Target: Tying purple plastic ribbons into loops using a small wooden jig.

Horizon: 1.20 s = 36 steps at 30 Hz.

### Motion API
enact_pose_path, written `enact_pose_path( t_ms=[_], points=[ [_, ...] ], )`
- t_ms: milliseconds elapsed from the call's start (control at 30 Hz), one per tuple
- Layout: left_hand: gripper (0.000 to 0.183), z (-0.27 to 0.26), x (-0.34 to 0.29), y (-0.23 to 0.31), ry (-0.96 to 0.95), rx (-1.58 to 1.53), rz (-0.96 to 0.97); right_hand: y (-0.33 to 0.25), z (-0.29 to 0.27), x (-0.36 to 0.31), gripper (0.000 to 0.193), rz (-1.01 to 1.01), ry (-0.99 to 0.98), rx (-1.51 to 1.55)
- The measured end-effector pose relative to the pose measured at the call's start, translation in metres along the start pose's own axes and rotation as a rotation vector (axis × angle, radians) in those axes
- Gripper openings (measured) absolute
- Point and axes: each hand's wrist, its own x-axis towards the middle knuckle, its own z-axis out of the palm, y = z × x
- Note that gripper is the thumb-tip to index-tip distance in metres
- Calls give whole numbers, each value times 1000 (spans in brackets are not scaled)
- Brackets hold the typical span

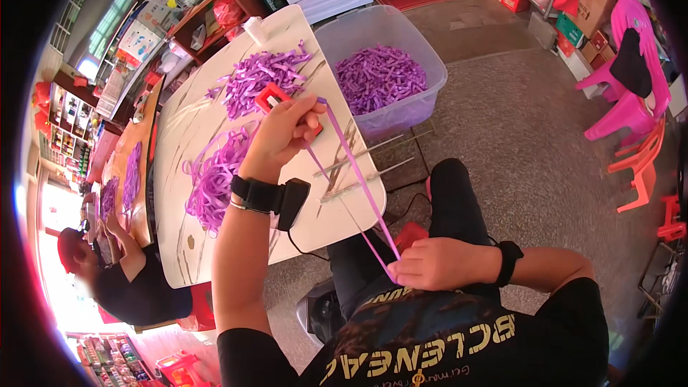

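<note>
A purple ribbon (356, 170) stretches in a long narrow loop between my two hands. My left hand (290, 129), above the white marbled table (315, 226), is closed on its far end. Near my lap, my right hand (443, 264) pinches the near end. A red tool (271, 96) lies partly hidden behind my left hand; its kind I cannot make out. Beside my left forearm sits a heap of long looped purple ribbons (213, 185). Farther up the table is a pile of short purple strips (259, 80). Thin metal rods (373, 175) stick out past the table's right edge.
A clear plastic bin (436, 72) holding purple strips (380, 79) stands against the table's right side. At the left, another person (122, 279) sits at a wooden table with purple strips (132, 175). Pink chairs (631, 79) and an orange stool (640, 168) are at the right.
</note>
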Motion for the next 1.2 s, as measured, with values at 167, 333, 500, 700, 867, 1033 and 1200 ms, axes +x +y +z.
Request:
enact_pose_path(
  t_ms=[167, 333, 500, 700, 867, 1033, 1200],
  points=[
    [27, -11, -17, 9, -168, -32, 111, 22, 3, -36, 11, 381, -58, 35],
    [28, 7, -64, 3, -97, 232, 49, 34, -19, -60, 16, 698, 130, -130],
    [25, 6, -81, -17, -229, 333, 119, 33, -26, -60, 28, 856, 256, -138],
    [15, 25, -82, -25, -320, 613, 341, 30, -18, -69, 35, 938, 283, -171],
    [9, 38, -85, -24, -382, 802, 527, 30, -25, -69, 32, 926, 189, 55],
    [8, 48, -89, -28, -417, 920, 762, 34, -49, -30, 25, 975, 200, 407],
    [11, 61, -96, -24, -426, 1093, 926, 45, -62, 12, 19, 555, 287, 634]
  ],
)
